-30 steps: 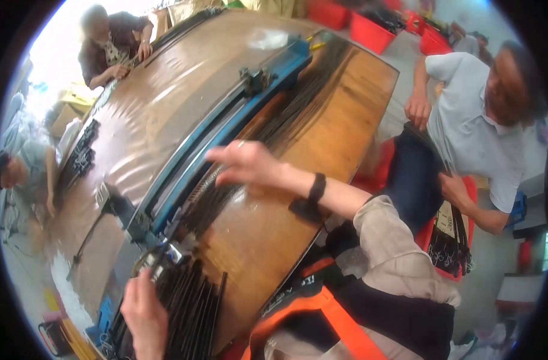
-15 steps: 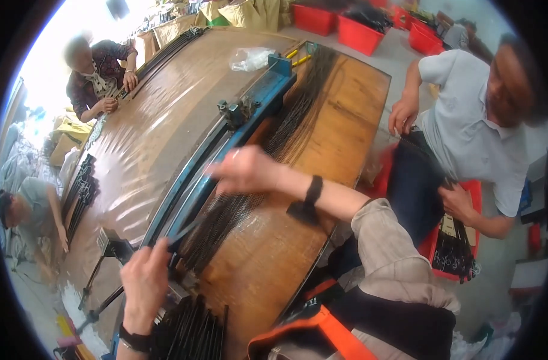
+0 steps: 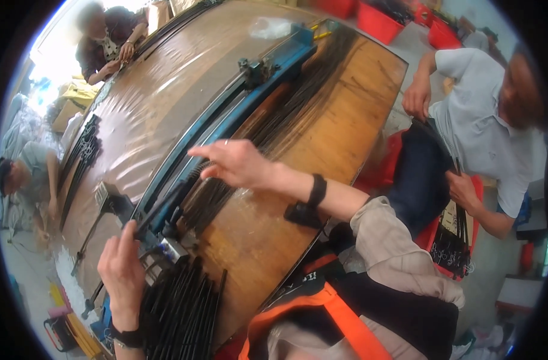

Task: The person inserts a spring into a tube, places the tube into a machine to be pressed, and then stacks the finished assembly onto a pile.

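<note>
My right hand (image 3: 241, 165) reaches over the blue rail (image 3: 217, 129), index finger stretched forward. A dark coil spring (image 3: 200, 170) sits between its thumb and fingers. From there a dark rod (image 3: 166, 207) slants down along the rail toward my left hand (image 3: 121, 267). My left fingers are bunched at the rod's lower end; their exact hold is partly hidden. Close beside that hand is a metal block (image 3: 169, 252) at the rail's near end. Many long dark springs (image 3: 274, 120) lie in a bundle on the wooden board (image 3: 250, 234).
Black rods (image 3: 184, 306) stand bunched near my left forearm. A clamp-like fixture (image 3: 256, 72) sits farther up the rail. Plastic film (image 3: 160, 108) covers the table beyond. Two people work at the left edge; another sits at right beside a red bin (image 3: 478, 222) of dark rods.
My left hand has moved left and slightly up. My right hand's fingers now meet the coil spring, and a dark rod shows between the hands. The view has shifted a little.
</note>
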{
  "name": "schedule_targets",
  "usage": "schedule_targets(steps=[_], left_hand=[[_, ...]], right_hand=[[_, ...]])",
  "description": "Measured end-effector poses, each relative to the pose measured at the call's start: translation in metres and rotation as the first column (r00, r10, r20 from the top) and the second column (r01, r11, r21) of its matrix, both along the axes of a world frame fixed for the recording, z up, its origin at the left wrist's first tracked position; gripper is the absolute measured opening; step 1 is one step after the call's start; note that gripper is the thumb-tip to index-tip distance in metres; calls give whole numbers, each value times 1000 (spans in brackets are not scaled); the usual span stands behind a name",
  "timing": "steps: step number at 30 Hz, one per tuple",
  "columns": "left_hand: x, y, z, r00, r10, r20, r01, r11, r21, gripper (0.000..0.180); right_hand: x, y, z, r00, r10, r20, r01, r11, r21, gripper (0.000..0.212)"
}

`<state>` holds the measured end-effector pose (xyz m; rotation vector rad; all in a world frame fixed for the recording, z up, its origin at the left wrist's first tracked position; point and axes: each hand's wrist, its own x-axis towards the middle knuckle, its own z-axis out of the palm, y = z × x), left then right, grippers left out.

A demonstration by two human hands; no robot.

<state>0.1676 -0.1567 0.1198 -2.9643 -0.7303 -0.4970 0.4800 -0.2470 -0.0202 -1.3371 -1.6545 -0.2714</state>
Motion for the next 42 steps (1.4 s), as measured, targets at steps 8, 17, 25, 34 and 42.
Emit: schedule_targets(steps=[8,17,25,34,42], left_hand=[[-59,-12,-4,990,139,15,-139,990,-4,36],[-64,-21,-12,995,100,11,-99,990,-103,38],[-90,-14,-12,989,147,3,-147,989,6,40],[-188,13,21,859,420,293,-479,862,167,17],[-199,-13,23,752,564,342,-585,809,-49,22]], right_hand=[[-37,1,17,831,279,-481,-395,905,-158,38],[-90,23,46,902,346,-259,-291,929,228,26],[-86,13,18,988,154,-13,-152,983,104,34],[-39,45,-1,1000,21,10,-21,999,28,22],[-172,136,54,772,510,-380,-582,807,-98,10]])
